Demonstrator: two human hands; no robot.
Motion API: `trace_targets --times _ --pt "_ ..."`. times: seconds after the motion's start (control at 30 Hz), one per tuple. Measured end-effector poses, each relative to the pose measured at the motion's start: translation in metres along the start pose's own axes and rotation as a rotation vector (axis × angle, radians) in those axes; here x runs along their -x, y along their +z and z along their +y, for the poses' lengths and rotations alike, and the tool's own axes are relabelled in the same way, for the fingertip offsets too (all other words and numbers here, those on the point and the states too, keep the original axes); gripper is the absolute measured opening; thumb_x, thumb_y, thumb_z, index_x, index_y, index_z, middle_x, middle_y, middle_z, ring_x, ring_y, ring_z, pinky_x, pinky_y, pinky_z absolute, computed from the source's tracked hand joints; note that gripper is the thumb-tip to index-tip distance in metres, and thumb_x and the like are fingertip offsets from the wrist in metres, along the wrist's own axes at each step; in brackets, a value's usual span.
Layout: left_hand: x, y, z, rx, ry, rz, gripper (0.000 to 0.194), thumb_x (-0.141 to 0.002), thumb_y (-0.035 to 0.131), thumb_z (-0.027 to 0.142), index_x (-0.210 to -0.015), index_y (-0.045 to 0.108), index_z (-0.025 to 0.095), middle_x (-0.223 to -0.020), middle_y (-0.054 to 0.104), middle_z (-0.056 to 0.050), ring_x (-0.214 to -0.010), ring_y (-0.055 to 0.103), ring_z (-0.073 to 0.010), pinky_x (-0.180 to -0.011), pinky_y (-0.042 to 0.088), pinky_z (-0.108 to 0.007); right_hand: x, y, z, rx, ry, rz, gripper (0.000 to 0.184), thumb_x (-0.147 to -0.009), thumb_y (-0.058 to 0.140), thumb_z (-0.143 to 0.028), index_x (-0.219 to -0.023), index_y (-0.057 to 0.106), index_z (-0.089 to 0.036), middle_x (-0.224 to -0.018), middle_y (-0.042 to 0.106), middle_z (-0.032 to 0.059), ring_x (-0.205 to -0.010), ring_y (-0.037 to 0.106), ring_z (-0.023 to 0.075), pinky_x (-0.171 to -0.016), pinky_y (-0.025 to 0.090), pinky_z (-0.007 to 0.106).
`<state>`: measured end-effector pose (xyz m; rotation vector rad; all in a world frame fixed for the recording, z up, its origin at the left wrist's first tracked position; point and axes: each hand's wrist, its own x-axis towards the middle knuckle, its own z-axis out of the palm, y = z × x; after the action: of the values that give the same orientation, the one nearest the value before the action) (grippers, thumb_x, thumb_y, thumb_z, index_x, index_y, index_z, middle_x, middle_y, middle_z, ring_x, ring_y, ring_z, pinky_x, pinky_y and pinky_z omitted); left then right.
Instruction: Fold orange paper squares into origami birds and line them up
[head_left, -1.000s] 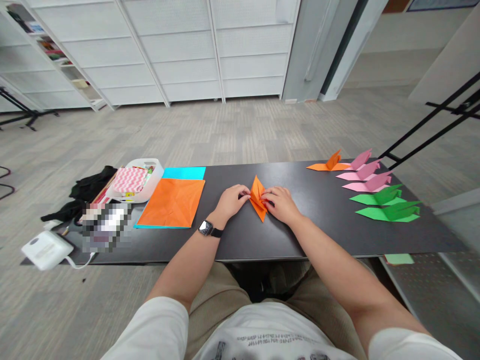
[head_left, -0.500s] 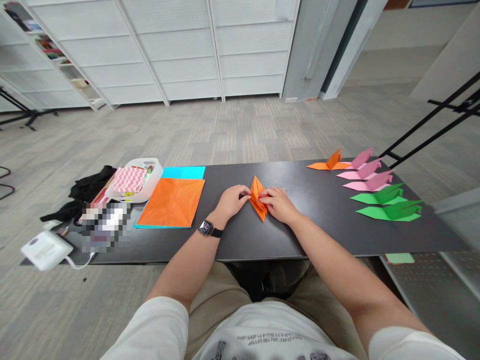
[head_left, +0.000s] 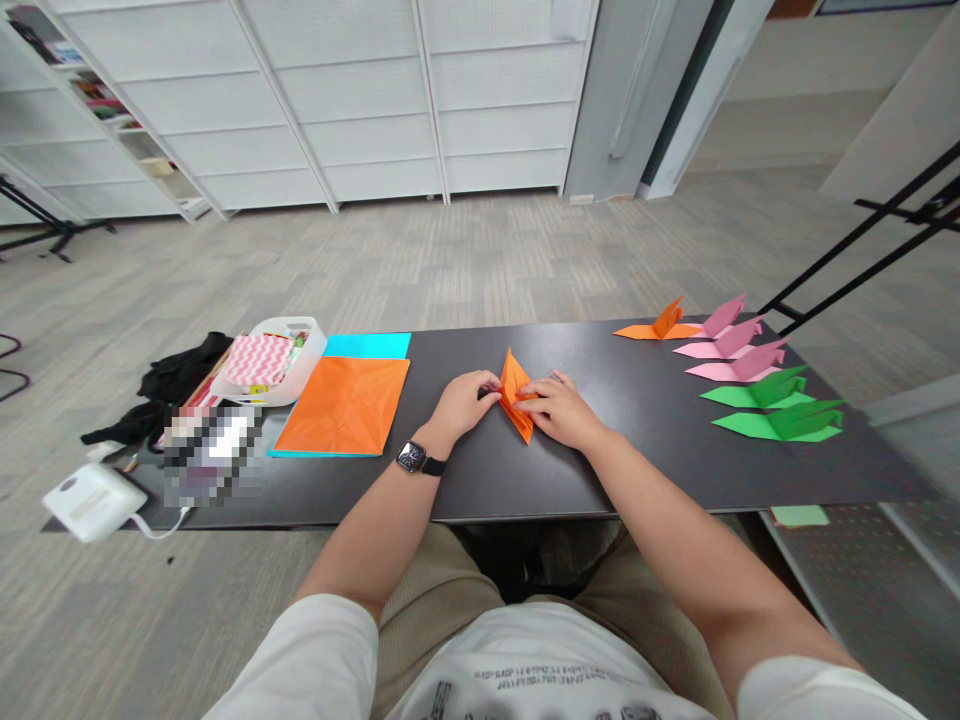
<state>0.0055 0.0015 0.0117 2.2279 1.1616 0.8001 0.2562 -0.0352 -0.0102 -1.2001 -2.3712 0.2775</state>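
We touch folded orange paper [head_left: 514, 376] with our left hand [head_left: 463, 404], fingers narrowed, grip unclear, and our right hand [head_left: 564, 411], fingers spread across it.

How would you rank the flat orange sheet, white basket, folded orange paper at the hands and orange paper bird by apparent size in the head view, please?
1. Flat orange sheet
2. White basket
3. Folded orange paper and orange paper bird: too alike to rank.

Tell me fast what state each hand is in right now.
Left hand: curled at edge of folded orange paper; grip unclear.
Right hand: open, fingers on that paper.
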Motion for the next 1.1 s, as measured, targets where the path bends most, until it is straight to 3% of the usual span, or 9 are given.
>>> trace_targets --times 0.2,0.5,0.6,0.7,0.77,1.0,1.1 --pt "0.001 0.000 0.000 -0.024 0.027 -0.008 0.011 -0.093 0.073 0.015 -0.102 0.072 0.022 -0.104 0.078 -0.003 -0.097 0.072 -0.0203 -0.095 0.057 -0.036 0.003 -0.005 -0.005 -0.005 -0.018 -0.026 0.033 -0.101 0.056 -0.022 -0.118 0.080 -0.038 -0.137 0.072 0.0048 -0.133 0.062 0.0259 -0.127 0.020 0.067" --pt "0.001 0.001 0.001 -0.114 0.059 -0.005 0.009 -0.096 0.073 0.020 -0.103 0.075 0.023 -0.108 0.077 -0.004 -0.102 0.070 -0.0218 -0.100 0.054 -0.039 -0.003 -0.016 -0.012 -0.109 0.086 -0.040 0.038 -0.111 0.041 -0.036 -0.115 0.079 -0.032 -0.132 0.077 0.0035 -0.133 0.063 0.0272 -0.129 0.012 0.069" --pt "0.001 0.001 0.004 -0.177 0.083 -0.031 0.012 -0.098 0.071 0.022 -0.107 0.077 0.025 -0.114 0.076 -0.005 -0.108 0.068 -0.0232 -0.103 0.052 -0.041 -0.003 -0.017 -0.006 -0.093 0.122 -0.015 0.041 -0.110 0.041 -0.038 -0.108 0.081 -0.033 -0.131 0.077 0.0026 -0.134 0.061 0.0276 -0.128 0.017 0.067" --pt "0.002 0.002 0.007 -0.227 0.118 -0.067 0.016 -0.099 0.069 0.023 -0.111 0.079 0.026 -0.117 0.075 -0.006 -0.110 0.066 -0.0241 -0.105 0.051 -0.043 -0.002 -0.019 0.001 -0.063 0.150 0.019 0.040 -0.109 0.045 -0.042 -0.100 0.083 -0.032 -0.124 0.078 0.0042 -0.124 0.064 0.0272 -0.125 0.028 0.062" --pt "0.002 0.004 0.008 -0.236 0.151 -0.083 0.018 -0.100 0.068 0.024 -0.113 0.080 0.027 -0.120 0.075 -0.005 -0.113 0.065 -0.0243 -0.108 0.050 -0.044 0.001 -0.021 0.004 -0.062 0.176 0.039 0.044 -0.110 0.042 -0.041 -0.100 0.083 -0.031 -0.119 0.079 0.0047 -0.119 0.066 0.0263 -0.125 0.028 0.062" --pt "0.002 0.007 0.010 -0.267 0.215 -0.143 0.023 -0.102 0.065 0.025 -0.117 0.082 0.029 -0.128 0.075 -0.006 -0.121 0.063 -0.0262 -0.112 0.048 -0.047 0.004 -0.025 0.010 -0.091 0.237 0.008 0.056 -0.113 0.027 -0.038 -0.106 0.083 -0.033 -0.129 0.079 0.0016 -0.140 0.059 0.0293 -0.127 0.016 0.073" --pt "0.003 0.007 0.013 -0.276 0.220 -0.157 0.024 -0.101 0.066 0.026 -0.119 0.082 0.030 -0.128 0.075 -0.006 -0.122 0.062 -0.0274 -0.112 0.048 -0.049 0.004 -0.023 0.013 -0.052 0.235 0.004 0.042 -0.109 0.040 -0.038 -0.114 0.081 -0.034 -0.135 0.076 0.0023 -0.143 0.056 0.0321 -0.125 0.015 0.077"
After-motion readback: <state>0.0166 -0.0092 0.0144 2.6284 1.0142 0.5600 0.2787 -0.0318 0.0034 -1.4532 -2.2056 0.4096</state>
